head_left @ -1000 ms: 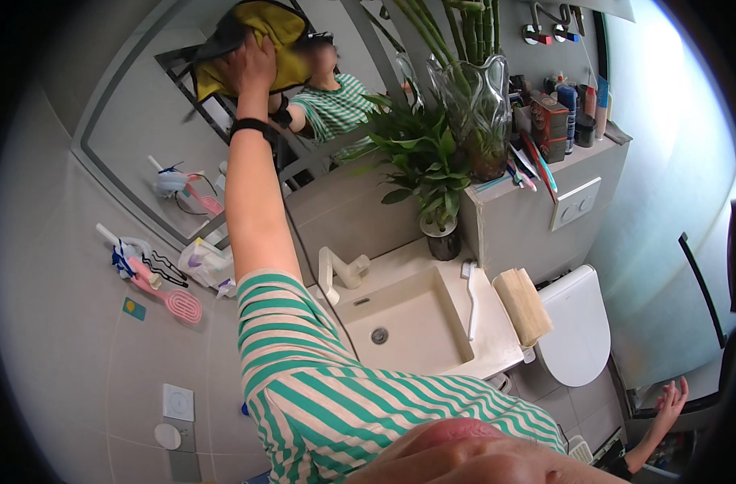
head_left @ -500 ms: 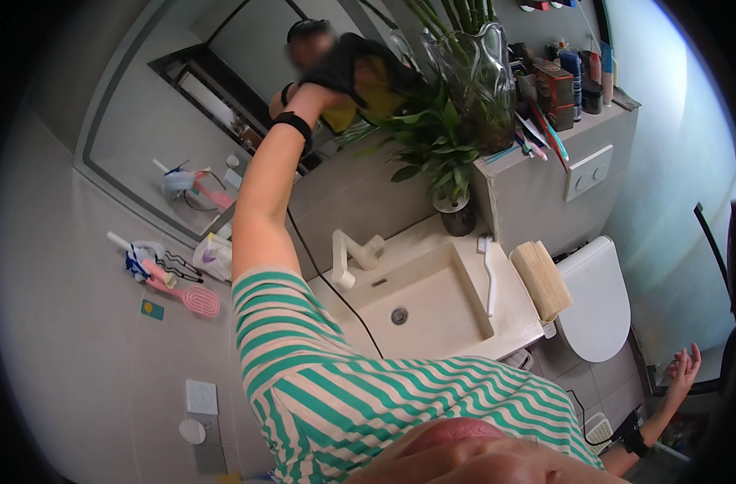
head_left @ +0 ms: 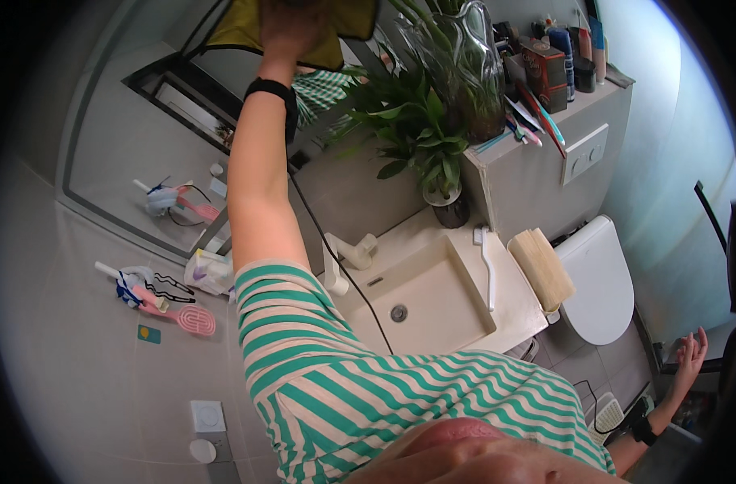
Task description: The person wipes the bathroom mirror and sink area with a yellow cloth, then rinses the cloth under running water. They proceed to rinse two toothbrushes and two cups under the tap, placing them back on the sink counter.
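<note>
My left arm stretches up to the wall mirror (head_left: 110,121), and my left hand (head_left: 291,32) is pressed over a yellow cloth (head_left: 237,31) with a dark edge. The cloth lies spread against the upper part of the glass, and part of it runs out of the picture. Part of the striped shirt shows reflected just below it. Off to the far right, away from the mirror, my right hand (head_left: 689,359) is held out in the air with its fingers apart and nothing in it. Black bands circle both wrists.
Below the mirror is a cream sink (head_left: 432,298) with a faucet (head_left: 336,266); a white brush (head_left: 487,270) lies on its rim. Leafy plants (head_left: 420,133) and a glass vase (head_left: 465,73) stand beside the mirror. A toilet (head_left: 598,282) is at right. A pink hairbrush (head_left: 194,319) hangs at left.
My left hand has moved up and to the left across the mirror with the cloth, which now shows more of its yellow side. My right hand has shifted only slightly.
</note>
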`<state>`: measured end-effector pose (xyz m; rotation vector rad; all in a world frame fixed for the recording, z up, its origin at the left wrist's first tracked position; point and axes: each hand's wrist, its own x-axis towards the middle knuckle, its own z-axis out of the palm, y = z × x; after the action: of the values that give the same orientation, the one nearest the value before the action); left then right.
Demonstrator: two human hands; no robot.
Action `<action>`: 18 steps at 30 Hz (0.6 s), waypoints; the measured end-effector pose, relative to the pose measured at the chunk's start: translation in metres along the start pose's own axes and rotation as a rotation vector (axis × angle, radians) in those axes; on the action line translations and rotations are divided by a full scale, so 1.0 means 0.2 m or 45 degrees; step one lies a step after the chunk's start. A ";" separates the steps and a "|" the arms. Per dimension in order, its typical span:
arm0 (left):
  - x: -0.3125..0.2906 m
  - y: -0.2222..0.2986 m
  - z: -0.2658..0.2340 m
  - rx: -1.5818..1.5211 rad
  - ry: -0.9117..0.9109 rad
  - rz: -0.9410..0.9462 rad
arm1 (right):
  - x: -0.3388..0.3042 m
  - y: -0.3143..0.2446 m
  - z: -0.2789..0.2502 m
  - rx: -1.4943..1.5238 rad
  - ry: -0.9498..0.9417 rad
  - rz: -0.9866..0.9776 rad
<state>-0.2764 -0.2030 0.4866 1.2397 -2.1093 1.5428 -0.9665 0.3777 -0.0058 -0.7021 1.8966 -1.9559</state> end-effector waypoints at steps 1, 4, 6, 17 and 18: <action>-0.06 0.06 0.09 -0.147 -0.018 0.044 | 0.00 0.01 0.00 -0.011 -0.018 0.008; -0.21 0.20 0.31 0.281 0.097 0.569 | 0.00 0.05 -0.01 -0.038 -0.065 0.016; -0.34 0.33 0.38 -0.232 0.079 0.535 | -0.01 0.07 -0.04 -0.055 -0.079 0.007; -0.70 0.49 -0.17 -0.381 -0.608 0.292 | -0.07 0.06 -0.15 -0.072 -0.129 0.055; -0.72 0.49 -0.17 -0.437 -0.647 0.234 | -0.08 0.05 -0.16 -0.084 -0.123 0.054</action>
<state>-0.2709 -0.0965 0.3448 1.4489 -2.7238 0.9195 -0.9728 0.4122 -0.0182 -0.7543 1.9098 -1.8077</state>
